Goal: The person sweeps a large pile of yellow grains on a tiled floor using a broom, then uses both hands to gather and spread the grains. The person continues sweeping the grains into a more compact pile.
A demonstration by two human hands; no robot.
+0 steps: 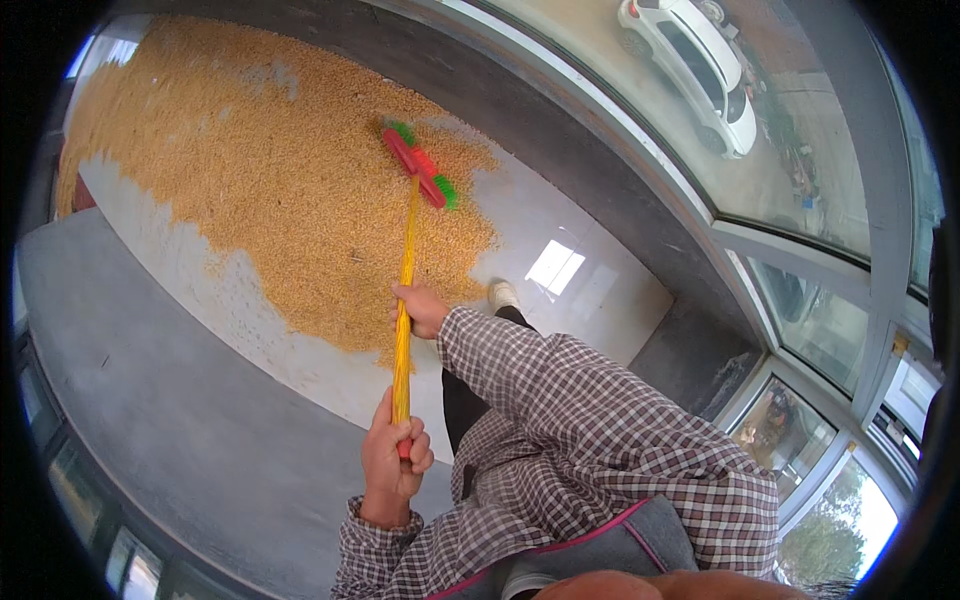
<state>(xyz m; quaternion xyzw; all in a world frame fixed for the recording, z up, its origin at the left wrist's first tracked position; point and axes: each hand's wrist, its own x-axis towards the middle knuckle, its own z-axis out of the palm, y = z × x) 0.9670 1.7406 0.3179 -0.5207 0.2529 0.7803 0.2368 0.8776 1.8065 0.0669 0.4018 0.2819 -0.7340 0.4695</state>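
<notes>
My right hand (421, 309) grips the middle of a broom's yellow handle (408, 247). Lower down, my left hand (395, 450) is closed around the handle near its red end. The broom head (415, 166), a red plastic block with green and red bristles, rests on a wide spread of yellow grain (300, 202), possibly maize kernels. Its bristles face up and to the right. Loose grain covers much of the pale, glossy floor (600, 300), thinning into ragged edges on the left and right.
A low dark grey wall (525, 161) runs beneath large windows, with a white car (694, 67) outside. On the left is a raised grey surface (165, 360). My foot in a light shoe (503, 295) stands close to the grain's right edge.
</notes>
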